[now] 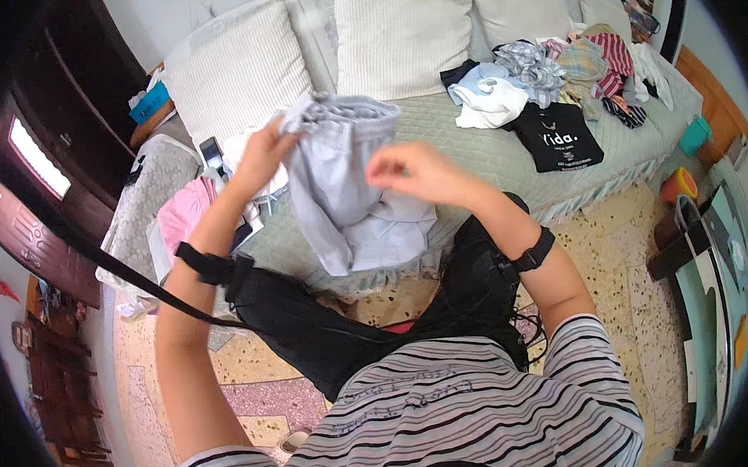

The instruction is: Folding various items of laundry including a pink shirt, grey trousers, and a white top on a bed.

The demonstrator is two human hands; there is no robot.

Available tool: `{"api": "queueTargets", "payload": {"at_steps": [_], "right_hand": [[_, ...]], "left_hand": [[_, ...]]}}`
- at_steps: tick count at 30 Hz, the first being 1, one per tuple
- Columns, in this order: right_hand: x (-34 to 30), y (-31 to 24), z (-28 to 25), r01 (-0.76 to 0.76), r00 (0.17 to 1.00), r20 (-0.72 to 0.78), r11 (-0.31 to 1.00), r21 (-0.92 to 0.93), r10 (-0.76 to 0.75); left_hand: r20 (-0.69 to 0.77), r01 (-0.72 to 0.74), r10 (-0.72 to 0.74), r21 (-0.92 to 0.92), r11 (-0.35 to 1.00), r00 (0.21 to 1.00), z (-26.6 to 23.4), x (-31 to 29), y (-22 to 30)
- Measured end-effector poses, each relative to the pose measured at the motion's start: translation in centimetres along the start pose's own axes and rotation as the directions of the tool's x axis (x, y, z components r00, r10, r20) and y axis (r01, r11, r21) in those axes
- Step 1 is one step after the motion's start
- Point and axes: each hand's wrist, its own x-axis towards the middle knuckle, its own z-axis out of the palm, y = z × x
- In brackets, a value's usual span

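A pair of light grey trousers [330,172] with a gathered elastic waistband hangs in front of me over the sofa edge. My left hand [267,159] is closed on the left end of the waistband. In front of the trousers' right side is my right hand [413,174], its fingers loosely bent, with a gap between thumb and fingers. It appears to hold nothing, though slight blur hides whether the fingertips touch the fabric.
Pale cushions [402,42] line the quilted sofa [471,156]. On its right lie a black T-shirt [555,137], a white garment [492,102] and a heap of mixed clothes [585,57]. Pink clothing [185,214] and a phone [211,153] lie to the left. A glass table [704,318] stands right.
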Motion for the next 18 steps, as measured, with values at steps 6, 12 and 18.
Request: {"api": "queueTargets", "payload": {"at_steps": [6, 12, 18], "right_hand": [[-0.7, -0.7, 0.7, -0.212, 0.593, -0.534, 0.523, -0.826, -0.603], [-5.3, 2.7, 1.4, -0.311, 0.767, -0.632, 0.927, -0.211, 0.114], [-12.0, 0.1, -3.0, -0.332, 0.533, -0.838, 0.880, -0.339, -0.121]], "left_hand": [[0.057, -0.121, 0.145, -0.306, 0.944, 0.988, 8.5, -3.1, 2.6], [-0.043, -0.133, 0.134, 0.008, 0.991, 0.990, 15.3, -7.6, 4.6], [-0.019, -0.170, 0.175, 0.147, 0.974, 0.984, 18.2, -9.1, 1.6]]}}
